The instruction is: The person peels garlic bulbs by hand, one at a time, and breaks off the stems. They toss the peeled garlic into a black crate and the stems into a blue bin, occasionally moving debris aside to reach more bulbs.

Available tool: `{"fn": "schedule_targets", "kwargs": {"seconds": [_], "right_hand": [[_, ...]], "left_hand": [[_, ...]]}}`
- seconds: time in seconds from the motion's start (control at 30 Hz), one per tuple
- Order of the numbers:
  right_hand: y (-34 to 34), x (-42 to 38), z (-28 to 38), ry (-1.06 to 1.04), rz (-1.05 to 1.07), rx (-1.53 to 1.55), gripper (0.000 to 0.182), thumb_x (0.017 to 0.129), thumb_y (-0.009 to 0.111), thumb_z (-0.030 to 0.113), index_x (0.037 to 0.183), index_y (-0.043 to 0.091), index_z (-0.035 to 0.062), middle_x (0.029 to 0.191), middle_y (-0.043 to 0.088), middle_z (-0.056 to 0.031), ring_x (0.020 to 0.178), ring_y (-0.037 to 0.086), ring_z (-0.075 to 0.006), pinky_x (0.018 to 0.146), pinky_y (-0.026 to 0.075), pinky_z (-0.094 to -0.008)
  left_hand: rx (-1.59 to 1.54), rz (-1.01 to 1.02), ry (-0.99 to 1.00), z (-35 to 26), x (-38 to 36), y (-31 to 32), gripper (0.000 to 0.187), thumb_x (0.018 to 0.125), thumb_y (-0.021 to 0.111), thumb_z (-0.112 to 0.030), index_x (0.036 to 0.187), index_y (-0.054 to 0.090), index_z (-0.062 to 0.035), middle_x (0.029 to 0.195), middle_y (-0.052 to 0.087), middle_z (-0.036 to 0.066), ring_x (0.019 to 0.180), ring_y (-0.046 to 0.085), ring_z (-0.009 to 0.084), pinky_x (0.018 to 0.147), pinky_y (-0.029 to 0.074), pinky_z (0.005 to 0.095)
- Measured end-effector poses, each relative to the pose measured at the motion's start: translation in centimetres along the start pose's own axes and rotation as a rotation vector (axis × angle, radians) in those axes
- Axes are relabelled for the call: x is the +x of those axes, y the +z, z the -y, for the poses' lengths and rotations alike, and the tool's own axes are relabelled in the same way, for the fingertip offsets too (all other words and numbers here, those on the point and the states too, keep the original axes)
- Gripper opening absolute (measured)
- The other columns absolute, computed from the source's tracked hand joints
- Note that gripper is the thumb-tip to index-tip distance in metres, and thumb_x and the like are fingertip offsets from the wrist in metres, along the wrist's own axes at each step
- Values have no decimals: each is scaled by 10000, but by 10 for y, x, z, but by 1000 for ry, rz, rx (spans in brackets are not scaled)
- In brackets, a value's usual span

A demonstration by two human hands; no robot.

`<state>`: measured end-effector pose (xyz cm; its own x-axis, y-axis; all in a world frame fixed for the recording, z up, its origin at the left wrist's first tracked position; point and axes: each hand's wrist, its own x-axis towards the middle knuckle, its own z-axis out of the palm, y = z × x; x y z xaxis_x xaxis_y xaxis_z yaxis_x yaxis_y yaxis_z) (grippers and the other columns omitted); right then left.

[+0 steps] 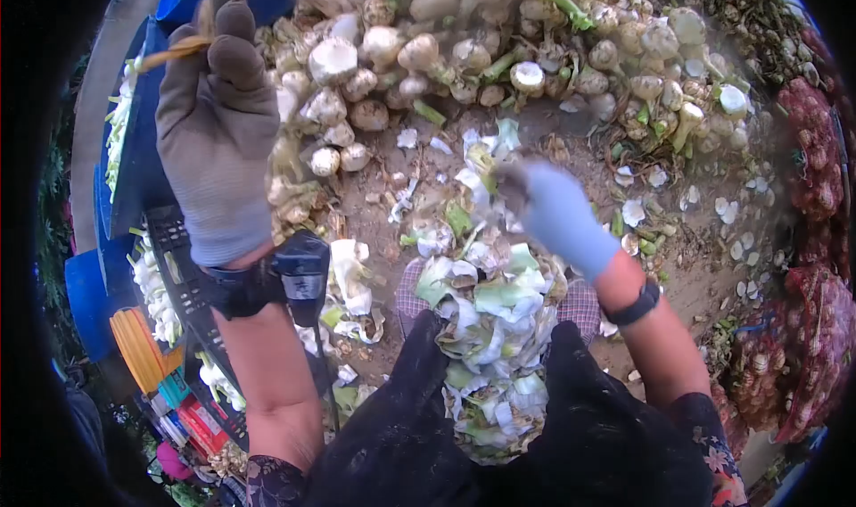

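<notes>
My left hand [214, 106], in a brown and grey work glove, is raised at the upper left, its palm turned toward me. Its fingers curl round a dry yellow-brown leaf strip [178, 52]. My right hand [553, 208], gloved with a pale blue cuff, is over the middle of the ground and smeared by motion, so its fingers are not readable. Close by it are pale peeled leaves [499, 280], white and green, heaped between my shoes and up my lap. Ahead of both hands lies a pile of garlic-like bulbs [419, 52], some with cut green stems.
Crates [178, 266] and blue tubs [89, 302] with white stalks stand at the left. Red mesh sacks [807, 329] of bulbs line the right. Scraps of skin [633, 211] litter the ground. A black device [303, 275] with a cable is by my left wrist.
</notes>
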<state>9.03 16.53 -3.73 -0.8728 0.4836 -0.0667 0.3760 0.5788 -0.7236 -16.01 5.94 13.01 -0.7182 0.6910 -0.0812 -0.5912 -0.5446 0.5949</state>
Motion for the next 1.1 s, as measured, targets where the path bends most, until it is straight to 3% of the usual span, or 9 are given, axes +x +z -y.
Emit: {"fn": "schedule_targets", "kwargs": {"seconds": [0.1,0.2,0.3,0.4,0.53,0.63,0.77,0.8,1.1], "right_hand": [[-17,65,-28,-145,-328,-499,249,781,587,109,1015,633,182,1010,598,-101,886,592,-305,704,497,-420],[-20,105,-60,-53,-197,-637,319,769,601,112,1074,604,206,1055,571,-126,931,582,-304,725,497,-424],[-21,89,-44,21,-66,-566,319,787,624,166,1103,585,150,1061,586,-151,906,596,-304,741,500,-404],[-12,32,-6,294,-250,463,340,871,585,266,1100,546,17,1014,622,-146,875,625,-262,731,511,-386],[7,-39,19,414,78,948,423,891,583,344,1083,543,-30,897,620,-99,754,600,-140,647,496,-298],[-20,-46,16,544,310,846,421,893,583,375,1004,586,-32,771,622,-73,651,584,-105,560,463,-244],[-19,-46,12,508,302,823,390,926,538,356,798,610,-5,591,567,-33,501,500,-81,473,408,-232],[-15,-48,12,488,327,881,378,937,517,332,766,583,1,586,560,-31,483,489,-79,453,397,-242],[-5,-61,31,469,64,573,297,898,563,251,758,585,-10,564,565,-105,457,531,-209,456,422,-319]], "left_hand": [[847,158,-70,30,-18,6,230,925,504,-121,1081,553,40,944,643,144,725,643,188,665,553,273],[1061,279,-482,95,-49,-26,323,805,566,-78,1124,574,-28,1010,622,96,893,641,213,797,492,278],[1614,372,-419,138,-87,-72,437,784,612,-135,1201,542,-23,1141,597,179,1002,608,291,901,462,357],[1606,308,140,159,-104,-82,479,763,647,-120,1221,535,-40,1159,576,192,995,607,303,861,475,360],[1454,353,-179,157,-116,-79,588,713,703,-75,1268,510,-45,1086,583,196,947,611,311,784,490,365],[1301,402,-674,141,-120,-70,628,752,668,-83,1340,446,-80,1153,577,191,886,622,274,789,500,347],[1293,382,-455,145,-139,-70,568,773,665,-74,1305,474,-20,1056,609,75,898,572,101,756,482,257],[870,135,-664,149,-142,-75,560,796,654,-93,1313,455,-7,1066,607,72,893,578,107,773,486,254],[636,90,-734,141,-148,-83,503,944,452,-444,1291,476,-79,980,601,79,587,517,106,548,431,218]]}}
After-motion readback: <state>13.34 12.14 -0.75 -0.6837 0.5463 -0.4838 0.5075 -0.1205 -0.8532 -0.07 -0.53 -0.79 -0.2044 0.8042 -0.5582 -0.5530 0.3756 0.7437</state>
